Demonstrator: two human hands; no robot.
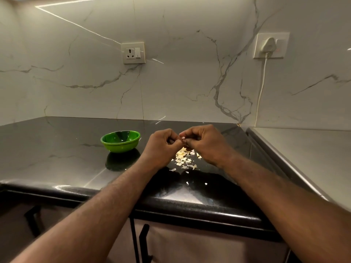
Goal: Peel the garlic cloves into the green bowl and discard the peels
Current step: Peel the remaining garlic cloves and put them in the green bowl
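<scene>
Garlic clove [183, 138] mostly behind fingers [190, 141]

Green bowl [120, 141] upright; pale peels [182, 160] scattered right of it; garlic clove [183, 138], seemingly, pinched above them.

No words, brands, numbers or signs can be read anywhere here. The wall socket [133, 53] and the plugged switch plate [271, 45] show plain faces without legible marking, and the green bowl [120, 141] carries no label that can be made out.
</scene>
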